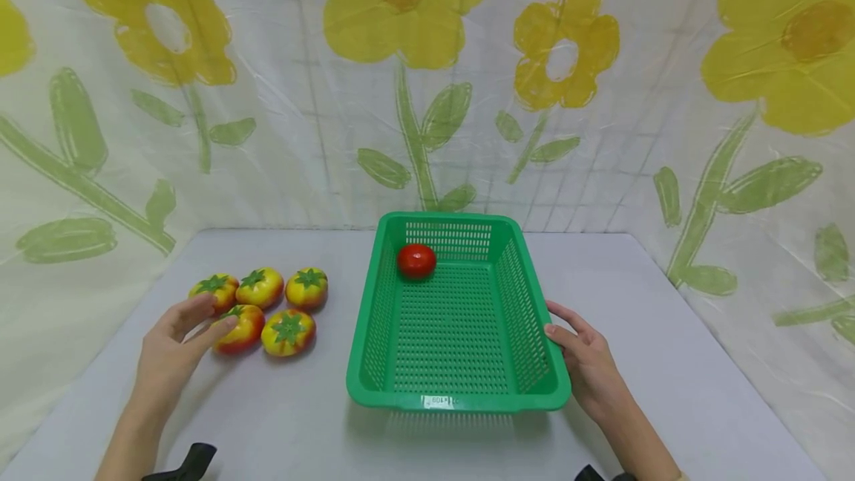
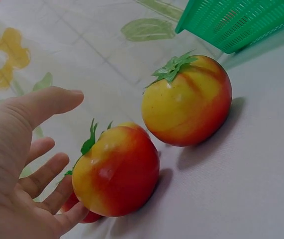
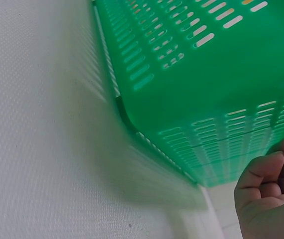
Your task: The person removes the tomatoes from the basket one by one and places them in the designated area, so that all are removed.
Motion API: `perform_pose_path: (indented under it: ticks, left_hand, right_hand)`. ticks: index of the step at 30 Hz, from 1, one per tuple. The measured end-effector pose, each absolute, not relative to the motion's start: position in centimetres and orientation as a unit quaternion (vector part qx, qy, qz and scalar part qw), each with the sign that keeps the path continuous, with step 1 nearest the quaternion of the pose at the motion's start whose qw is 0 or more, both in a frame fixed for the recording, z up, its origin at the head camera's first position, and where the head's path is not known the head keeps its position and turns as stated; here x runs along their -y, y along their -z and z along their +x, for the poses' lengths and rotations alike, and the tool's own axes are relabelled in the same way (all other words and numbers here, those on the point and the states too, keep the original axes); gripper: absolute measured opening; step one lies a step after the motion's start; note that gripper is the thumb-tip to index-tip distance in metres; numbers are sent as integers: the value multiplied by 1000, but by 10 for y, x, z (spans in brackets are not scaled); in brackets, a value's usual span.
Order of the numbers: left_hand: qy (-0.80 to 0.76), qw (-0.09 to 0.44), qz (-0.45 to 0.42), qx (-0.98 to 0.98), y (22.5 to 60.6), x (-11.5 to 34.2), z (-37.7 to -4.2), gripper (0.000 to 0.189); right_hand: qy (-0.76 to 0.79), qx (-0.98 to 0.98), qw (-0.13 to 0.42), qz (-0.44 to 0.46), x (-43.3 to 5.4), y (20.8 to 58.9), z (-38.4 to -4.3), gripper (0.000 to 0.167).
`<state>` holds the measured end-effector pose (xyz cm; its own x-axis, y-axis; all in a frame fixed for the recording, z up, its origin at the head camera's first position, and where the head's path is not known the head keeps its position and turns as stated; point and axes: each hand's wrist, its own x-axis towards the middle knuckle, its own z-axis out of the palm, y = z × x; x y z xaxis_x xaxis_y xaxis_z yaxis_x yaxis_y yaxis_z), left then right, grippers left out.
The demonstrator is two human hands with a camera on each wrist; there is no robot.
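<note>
My left hand (image 1: 175, 340), fingers apart and thumb spread, is at the front left of several yellow-and-red toy tomatoes with green leaf tops. Its thumb overlaps the nearest tomato (image 1: 243, 329) in the head view. From the left wrist, the fingers (image 2: 57, 194) lie beside that tomato (image 2: 119, 172), and another tomato (image 2: 189, 99) sits farther right. A green plastic basket (image 1: 357, 362) stands mid-table, with a red tomato (image 1: 417, 261) at its far left inside. My right hand (image 1: 588, 358) holds the basket's right rim, thumb on top and fingers against the outer side.
More tomatoes lie in the group: one at the front right (image 1: 289, 332), others behind, including a back right tomato (image 1: 307, 289). The white table (image 1: 634, 318) ends at a hanging sheet (image 1: 267, 132) with printed yellow flowers. A white label (image 1: 439, 401) is on the basket's near rim.
</note>
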<state>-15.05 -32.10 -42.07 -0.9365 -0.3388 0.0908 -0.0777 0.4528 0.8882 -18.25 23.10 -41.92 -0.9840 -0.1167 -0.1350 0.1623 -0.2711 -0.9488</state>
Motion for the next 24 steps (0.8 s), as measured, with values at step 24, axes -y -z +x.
perform_pose_path:
  ticks: [24]
  left_hand:
    - [471,228,9,852,379,268,-154,52]
  right_hand:
    - [799,-593,96,14,-233,422,-185,54]
